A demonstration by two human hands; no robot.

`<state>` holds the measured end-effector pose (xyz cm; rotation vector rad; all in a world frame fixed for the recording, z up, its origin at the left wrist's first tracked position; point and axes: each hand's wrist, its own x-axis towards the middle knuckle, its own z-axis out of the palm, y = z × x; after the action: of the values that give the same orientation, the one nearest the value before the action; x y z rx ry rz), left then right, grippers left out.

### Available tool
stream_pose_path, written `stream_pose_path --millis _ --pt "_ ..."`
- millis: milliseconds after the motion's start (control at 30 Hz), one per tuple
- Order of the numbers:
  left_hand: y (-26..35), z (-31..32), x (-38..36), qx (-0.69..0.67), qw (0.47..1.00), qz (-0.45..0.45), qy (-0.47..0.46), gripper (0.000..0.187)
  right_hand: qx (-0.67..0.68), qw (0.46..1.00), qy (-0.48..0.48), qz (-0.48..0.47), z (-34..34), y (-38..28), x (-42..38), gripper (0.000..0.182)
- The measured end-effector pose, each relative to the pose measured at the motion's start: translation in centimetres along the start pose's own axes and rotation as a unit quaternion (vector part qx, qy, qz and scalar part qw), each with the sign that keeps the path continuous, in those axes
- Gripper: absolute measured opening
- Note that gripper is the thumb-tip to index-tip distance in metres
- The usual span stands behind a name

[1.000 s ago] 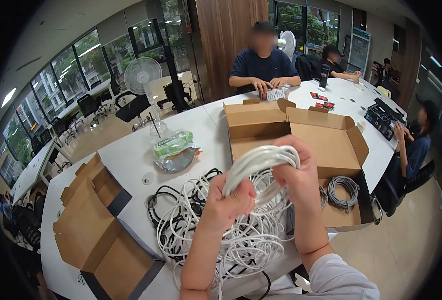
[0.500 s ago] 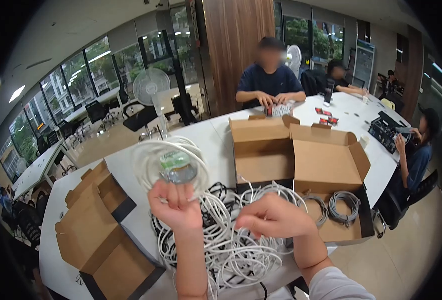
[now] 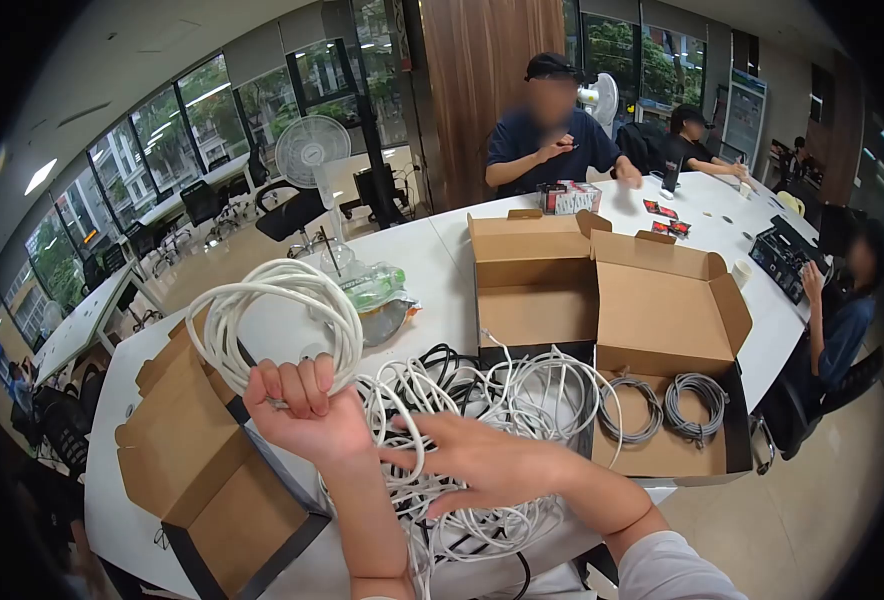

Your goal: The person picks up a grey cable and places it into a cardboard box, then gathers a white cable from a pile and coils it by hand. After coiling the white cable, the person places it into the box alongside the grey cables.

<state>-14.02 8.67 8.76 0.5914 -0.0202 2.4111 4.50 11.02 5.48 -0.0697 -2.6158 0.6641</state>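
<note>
My left hand (image 3: pixel 307 412) is raised above the table, its fingers wrapped round a coil of white cable (image 3: pixel 224 325) that stands up in several loops. A strand of white cable runs down from beside that wrist toward the tangled pile of cables (image 3: pixel 507 520), mostly white with some black among them. Low over this pile is my right hand (image 3: pixel 497 462), thumb and fingers apart, a white loop passing right at its fingertips. Behind the coil lies a clear plastic bag with green print (image 3: pixel 377 290).
Open cardboard boxes stand left (image 3: pixel 177 440) and right (image 3: pixel 667 290) of the pile; the right one holds two grey cable coils (image 3: pixel 697 405). Across the white table (image 3: pixel 432 250) a person (image 3: pixel 552 140) sits behind a small box (image 3: pixel 570 198). At right another person handles a black device (image 3: pixel 777 262).
My left hand and the cable coil have moved left, away from the plastic bag. My right hand has shifted left and down, its fingers spreading. The person opposite has lifted their hands off the small box.
</note>
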Motion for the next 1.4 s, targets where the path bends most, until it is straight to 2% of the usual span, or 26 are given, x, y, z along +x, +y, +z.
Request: stream_pose_path --millis 33,67,267,367,433,467,567,667,767,800,867,967,1033,1100,1133,1200,1300,1367,1400 --pt "0.1 0.0 0.1 -0.005 1.000 -0.004 -0.001 0.031 -0.003 1.000 -0.009 -0.025 0.5 -0.2 0.4 0.070" --pt "0.3 -0.1 0.2 -0.011 1.000 -0.007 -0.002 0.031 0.010 1.000 -0.014 0.008 0.6 -0.6 0.5 0.059" --pt "0.5 -1.0 1.2 -0.019 1.000 -0.004 0.005 0.030 0.222 0.974 0.038 0.008 0.8 -0.4 1.1 0.031" --pt "0.5 -1.0 1.5 -0.008 1.000 0.014 0.016 0.029 0.377 0.920 0.048 0.099 -2.4 -1.6 0.4 0.022" --pt "0.8 -1.1 1.9 -0.015 1.000 0.004 0.006 0.031 0.459 0.874 0.146 0.074 -3.6 -0.7 -0.8 0.024" --pt "0.9 -1.2 1.9 -0.018 1.000 -0.002 0.002 0.031 0.496 0.844 0.195 0.061 -4.1 -0.2 -1.3 0.027" --pt "0.1 -1.6 1.6 -0.031 0.993 -0.066 -0.092 0.032 0.742 0.619 0.254 0.047 -5.2 1.4 -2.0 0.037" --pt "-1.9 -1.2 0.5 0.067 0.986 -0.031 -0.150 0.033 0.855 0.480 0.196 -0.030 -6.1 2.5 -2.7 0.041" --pt "-3.2 -1.9 -0.3 0.204 0.938 0.040 -0.278 0.036 0.759 0.570 0.311 0.058 -7.3 0.3 -2.5 0.046" --pt "-3.5 -2.7 -0.5 0.214 0.933 0.061 -0.282 0.029 0.740 0.602 0.296 0.052 -7.5 0.3 -2.7 0.054" --pt "-3.8 -3.8 -1.9 0.445 0.829 0.207 -0.269 0.024 0.686 0.652 0.317 0.066 -7.8 -0.5 -2.8 0.057" --pt "-5.4 -1.4 -2.3 0.429 0.782 0.308 -0.331 0.024 0.634 0.698 0.329 0.053 -8.0 -0.6 -3.2 0.059" --pt "-5.4 -1.3 -1.4 0.418 0.710 0.300 -0.480 0.023 0.602 0.723 0.336 0.049 -8.0 -0.4 -3.5 0.059" --pt "-5.5 -0.9 -1.6 0.445 0.674 0.298 -0.509 0.026 0.561 0.748 0.348 0.061 -8.3 -0.3 -4.0 0.057" --pt "-5.7 -0.9 -1.6 0.456 0.656 0.298 -0.523 0.026 0.523 0.771 0.359 0.061 -8.5 -0.4 -4.0 0.049" --pt "-5.8 -0.8 -1.8 0.486 0.618 0.290 -0.545 0.024 0.469 0.770 0.416 0.120 -8.2 -1.8 -3.3 0.045" --pt "-6.1 -0.1 -2.4 0.513 0.603 0.270 -0.549 0.021 0.366 0.809 0.437 0.145 -8.0 -1.6 -3.4 0.038" --pt "-6.2 0.0 -2.9 0.561 0.568 0.251 -0.548 0.022 0.245 0.857 0.426 0.152 -7.6 -0.6 -3.8 0.038" --pt "-6.3 0.1 -3.2 0.576 0.560 0.239 -0.545 0.022 0.226 0.853 0.437 0.173 -7.5 -0.8 -3.6 0.035"
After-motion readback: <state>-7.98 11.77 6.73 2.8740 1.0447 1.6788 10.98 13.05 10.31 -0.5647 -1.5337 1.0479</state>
